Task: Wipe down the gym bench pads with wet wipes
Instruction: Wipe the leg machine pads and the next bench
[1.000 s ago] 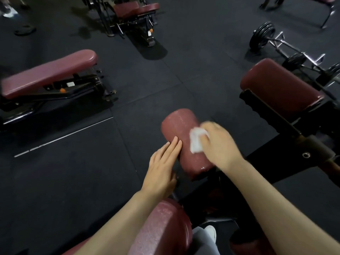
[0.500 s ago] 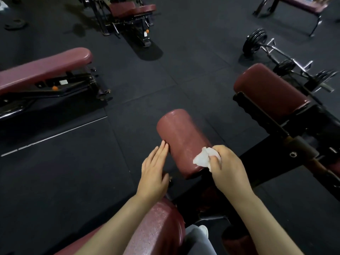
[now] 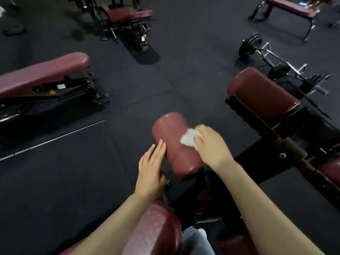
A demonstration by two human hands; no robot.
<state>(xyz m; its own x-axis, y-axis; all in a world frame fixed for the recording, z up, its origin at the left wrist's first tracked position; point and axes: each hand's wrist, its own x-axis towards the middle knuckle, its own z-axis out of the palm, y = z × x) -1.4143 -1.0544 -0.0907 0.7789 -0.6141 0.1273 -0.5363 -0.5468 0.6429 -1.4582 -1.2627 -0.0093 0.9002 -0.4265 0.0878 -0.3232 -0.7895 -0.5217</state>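
Head view – right hand [image 3: 213,146] blurred, hiding part of wipe [image 3: 189,138].

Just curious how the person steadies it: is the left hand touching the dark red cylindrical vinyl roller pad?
Touching. The head view shows the left hand's straight fingertips lying against the side of the dark red cylindrical vinyl roller pad, no gap visible.

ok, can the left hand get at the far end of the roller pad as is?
Probably yes. The left hand rests with straight fingers on the near left side of the roller pad; the far end is bare, and the right hand with the wipe sits on the other side.
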